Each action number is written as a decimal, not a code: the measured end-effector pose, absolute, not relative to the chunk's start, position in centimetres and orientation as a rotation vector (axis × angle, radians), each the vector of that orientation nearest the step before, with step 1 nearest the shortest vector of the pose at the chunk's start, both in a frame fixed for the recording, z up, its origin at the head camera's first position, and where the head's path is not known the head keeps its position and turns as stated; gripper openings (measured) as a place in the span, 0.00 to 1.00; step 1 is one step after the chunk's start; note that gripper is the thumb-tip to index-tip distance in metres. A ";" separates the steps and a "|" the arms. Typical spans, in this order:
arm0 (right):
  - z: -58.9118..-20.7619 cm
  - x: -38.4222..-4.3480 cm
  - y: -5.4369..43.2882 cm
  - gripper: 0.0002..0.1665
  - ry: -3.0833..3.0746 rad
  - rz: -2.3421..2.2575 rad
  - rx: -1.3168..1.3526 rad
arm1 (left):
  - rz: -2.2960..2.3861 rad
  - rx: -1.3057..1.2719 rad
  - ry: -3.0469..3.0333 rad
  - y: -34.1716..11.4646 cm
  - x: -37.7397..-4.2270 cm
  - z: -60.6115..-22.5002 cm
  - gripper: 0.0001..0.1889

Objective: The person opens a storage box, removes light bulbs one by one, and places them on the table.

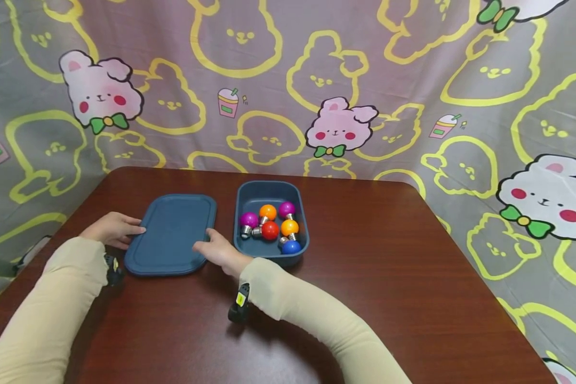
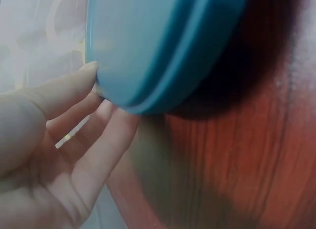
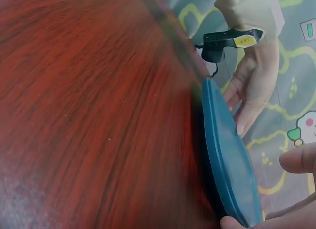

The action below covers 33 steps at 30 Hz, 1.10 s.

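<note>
A flat blue lid (image 1: 172,234) with rounded corners is on the left of the table, its shadow showing beneath the rim in the left wrist view. My left hand (image 1: 112,230) pinches its left edge, thumb on the top and fingers (image 2: 106,150) below. On the opposite side, my right hand (image 1: 223,252) has its fingers at the lid's right edge. The right thumb (image 3: 298,159) is raised apart from the lid. Just right of that hand stands a blue box (image 1: 303,213) without a cover, holding several colourful light bulbs: purple, orange, a red bulb (image 1: 270,231) and a blue bulb (image 1: 291,247).
The brown wooden table (image 1: 374,277) extends to the right of the box and toward me. A patterned curtain (image 1: 269,80) hangs behind the table and along its sides. Each wrist wears a small black camera (image 1: 240,303).
</note>
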State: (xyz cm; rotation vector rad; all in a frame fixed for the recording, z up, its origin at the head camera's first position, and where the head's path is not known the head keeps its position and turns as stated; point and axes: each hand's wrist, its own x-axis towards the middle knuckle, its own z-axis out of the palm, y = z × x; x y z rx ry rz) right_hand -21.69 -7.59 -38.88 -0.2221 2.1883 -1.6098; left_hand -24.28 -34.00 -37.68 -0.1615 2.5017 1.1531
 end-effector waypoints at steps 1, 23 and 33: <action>-38.8 -21.7 -7.6 0.40 2.189 -1.612 -0.214 | 1.152 -0.162 2.505 -33.9 -24.3 -37.7 0.34; -38.4 -21.6 -7.6 0.40 2.181 -1.582 -0.141 | 1.184 -0.238 2.486 -33.2 -24.1 -37.3 0.30; -36.8 -21.8 -6.8 0.40 2.038 -1.689 -0.155 | 1.141 -0.180 2.522 -33.9 -24.2 -37.1 0.32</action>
